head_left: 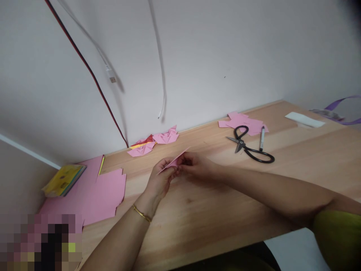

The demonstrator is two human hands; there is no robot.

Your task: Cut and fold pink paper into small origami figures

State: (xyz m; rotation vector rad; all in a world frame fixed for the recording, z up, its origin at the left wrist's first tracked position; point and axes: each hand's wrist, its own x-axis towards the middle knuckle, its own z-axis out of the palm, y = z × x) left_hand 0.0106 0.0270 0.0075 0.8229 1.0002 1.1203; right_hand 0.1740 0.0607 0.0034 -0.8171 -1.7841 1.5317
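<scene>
A small piece of pink paper [175, 159], seen nearly edge-on, is held above the wooden table between both hands. My left hand [162, 177] has its fingers behind the paper and its thumb in front. My right hand [191, 165] pinches the paper's near side, its fingertips meeting my left thumb. The fingers partly hide the paper, so its folds cannot be made out. Beyond the hands, against the wall, lie folded pink paper pieces [166, 137], one with red and yellow paper [142, 142] on it.
Black-handled scissors [240, 143] lie open at the right, beside a marker [262, 139] and pink paper cutouts [248, 122]. A white strip [304, 119] is farther right. Large pink sheets [104, 192] and a yellow packet [64, 180] occupy the left. Cables [93, 77] hang along the wall.
</scene>
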